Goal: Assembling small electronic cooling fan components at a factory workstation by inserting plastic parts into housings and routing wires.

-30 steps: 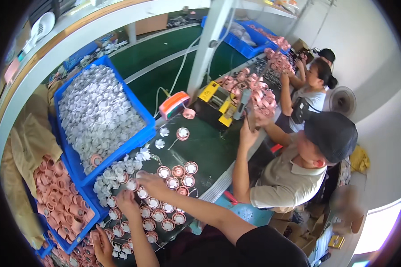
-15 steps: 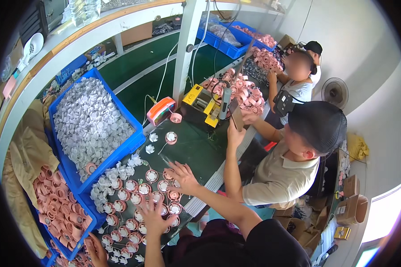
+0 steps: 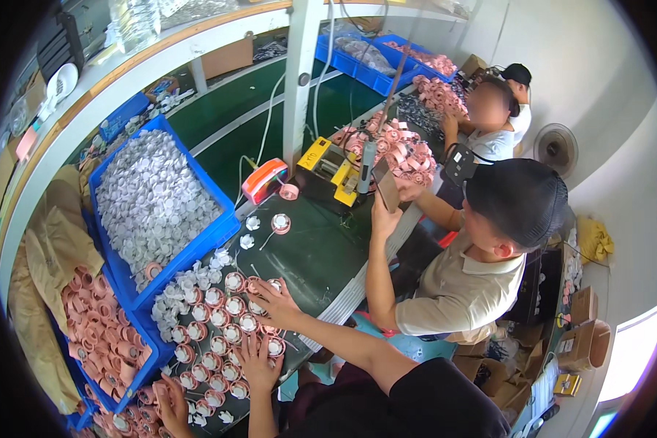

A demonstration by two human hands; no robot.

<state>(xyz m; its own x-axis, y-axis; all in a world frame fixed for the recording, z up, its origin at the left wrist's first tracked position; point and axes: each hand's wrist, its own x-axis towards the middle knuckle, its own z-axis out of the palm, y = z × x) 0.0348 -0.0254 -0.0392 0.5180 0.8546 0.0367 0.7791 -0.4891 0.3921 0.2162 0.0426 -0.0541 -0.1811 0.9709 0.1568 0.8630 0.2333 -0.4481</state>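
My right hand [image 3: 276,305] lies open over the far right edge of a cluster of pink ring-shaped parts with white flower-like centres [image 3: 219,317], its fingers spread and touching several of them. Closer to me, my left hand [image 3: 257,363] rests open on the near right side of the same cluster, fingers stretched out. Neither hand grips a piece. Loose white petal-shaped parts [image 3: 186,292] border the cluster on the left. Beyond my hands, one finished-looking pink part with a white centre [image 3: 280,223] sits apart on the dark green tabletop [image 3: 306,255].
At left stand a blue bin [image 3: 219,232] of white parts and another blue bin [image 3: 144,371] of pink rings. Another person's hand [image 3: 170,407] is at lower left. Ahead are an orange device [image 3: 265,181] and a yellow machine [image 3: 328,171]. A co-worker [image 3: 460,281] holds a phone [image 3: 387,187].
Both my hands have come down onto the pink parts, the right one shifting left. The parts now sit closer together. The other person's hand at lower left has moved slightly right.
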